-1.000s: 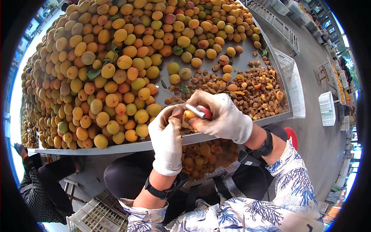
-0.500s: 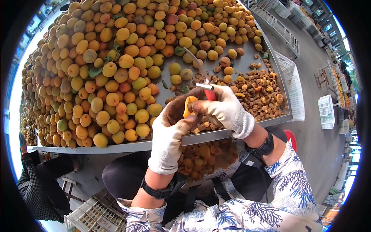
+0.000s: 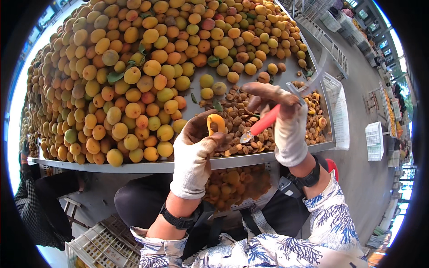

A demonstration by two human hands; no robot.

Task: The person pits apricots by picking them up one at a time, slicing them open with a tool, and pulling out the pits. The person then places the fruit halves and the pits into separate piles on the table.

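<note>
My left hand [image 3: 196,154], in a stained white glove, pinches an opened apricot [image 3: 216,123] with orange flesh between thumb and fingers, above the table's near edge. Off to the right, my gloved right hand [image 3: 288,118] holds a red-handled pitting tool [image 3: 264,121] against the palm. Its small metal tip points down and left, and its index finger stretches left. A pale blurred streak beyond that hand cannot be made out. Below both hands lies a heap of brown apricot pits [image 3: 239,118]. Whole apricots [image 3: 129,96] are piled high on the left and far side.
The metal table [image 3: 195,96] has a raised near rim. Under it, by my knees, a container holds opened apricots [image 3: 232,185]. White crates [image 3: 337,111] stand at the right, and another crate [image 3: 105,243] at lower left. A person [image 3: 42,210] sits at far left.
My right hand has drawn away from the apricot, up and to the right, turning the tool tip down. The left hand still holds the apricot in nearly the same place.
</note>
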